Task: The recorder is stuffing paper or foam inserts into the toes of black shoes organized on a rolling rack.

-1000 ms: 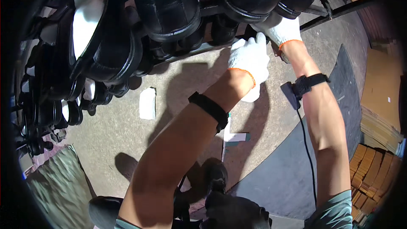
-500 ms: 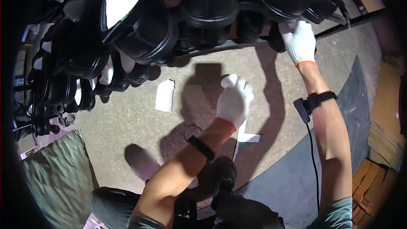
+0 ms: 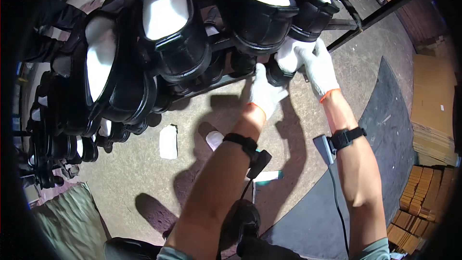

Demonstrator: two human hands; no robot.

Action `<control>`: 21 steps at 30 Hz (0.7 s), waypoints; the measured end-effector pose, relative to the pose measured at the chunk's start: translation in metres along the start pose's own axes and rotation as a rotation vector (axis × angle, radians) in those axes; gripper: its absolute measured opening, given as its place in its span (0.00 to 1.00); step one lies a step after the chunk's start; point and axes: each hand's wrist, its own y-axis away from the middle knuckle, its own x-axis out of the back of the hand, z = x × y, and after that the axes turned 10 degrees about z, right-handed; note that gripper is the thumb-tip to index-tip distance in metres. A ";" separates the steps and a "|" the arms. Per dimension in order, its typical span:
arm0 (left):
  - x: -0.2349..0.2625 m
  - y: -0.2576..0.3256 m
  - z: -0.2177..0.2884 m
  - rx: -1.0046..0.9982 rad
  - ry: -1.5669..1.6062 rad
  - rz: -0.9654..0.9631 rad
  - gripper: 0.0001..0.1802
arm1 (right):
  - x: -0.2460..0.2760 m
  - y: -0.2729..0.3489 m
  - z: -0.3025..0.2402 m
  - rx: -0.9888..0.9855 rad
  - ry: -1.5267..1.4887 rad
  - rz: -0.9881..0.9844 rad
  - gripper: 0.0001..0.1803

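Note:
My left hand point(image 3: 264, 91), in a white knitted glove, reaches to the lower tier of a shoe rack. Its fingers are stretched up beside the heel of a small black shoe point(image 3: 278, 76), the thumb apart. My right hand point(image 3: 317, 70), gloved alike, is at the other side of that shoe, its fingers against a white shoe insert point(image 3: 288, 54) at the shoe's opening. Where its fingertips end is partly hidden. Above both hands sit larger black shoes with white inserts, among them a black shoe point(image 3: 257, 26) tilted over the tier below.
The metal rack frame point(image 3: 375, 17) runs across the far right. A white piece point(image 3: 168, 142) lies on the floor, and a pale piece point(image 3: 214, 139) shows beside my left forearm. A dark mat point(image 3: 332, 202), stacked cardboard point(image 3: 433, 91) and a green sheet point(image 3: 72, 221) are around.
My left hand has moved up to the lower-tier shoe beside my right hand. A white insert now shows at that shoe, and a pale piece has appeared over the floor. The view has shifted.

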 end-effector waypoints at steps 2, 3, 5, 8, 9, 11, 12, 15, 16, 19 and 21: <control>-0.003 -0.005 -0.006 -0.076 0.019 -0.226 0.31 | -0.001 0.012 0.001 0.034 -0.028 0.020 0.30; -0.003 0.003 -0.017 -0.017 0.015 -0.255 0.31 | 0.011 0.022 -0.001 0.141 0.030 0.002 0.30; 0.003 0.041 -0.022 0.117 -0.027 -0.252 0.32 | 0.034 0.061 -0.023 -0.093 -0.155 -0.049 0.28; 0.039 0.102 -0.024 0.019 -0.148 -0.358 0.34 | 0.056 0.119 -0.034 -0.087 -0.160 -0.136 0.28; 0.057 0.105 -0.030 -0.078 -0.240 -0.473 0.35 | 0.063 0.139 -0.037 -0.099 -0.173 -0.161 0.28; 0.088 0.132 -0.035 -0.207 -0.401 -0.412 0.32 | 0.077 0.177 -0.044 -0.169 -0.096 -0.175 0.30; 0.095 0.144 -0.040 -0.218 -0.399 -0.315 0.29 | 0.086 0.193 -0.048 -0.152 -0.080 -0.191 0.30; 0.113 0.176 -0.033 -0.147 -0.349 -0.248 0.30 | 0.097 0.216 -0.059 -0.060 0.051 -0.272 0.33; 0.122 0.184 -0.030 -0.154 -0.355 -0.243 0.30 | 0.095 0.225 -0.065 -0.071 0.117 -0.378 0.34; 0.134 0.200 -0.024 -0.294 -0.641 -0.249 0.32 | 0.083 0.247 -0.068 -0.113 0.234 -0.429 0.30; 0.126 0.226 -0.017 -0.267 -0.732 -0.205 0.34 | 0.080 0.255 -0.064 -0.123 0.151 -0.308 0.29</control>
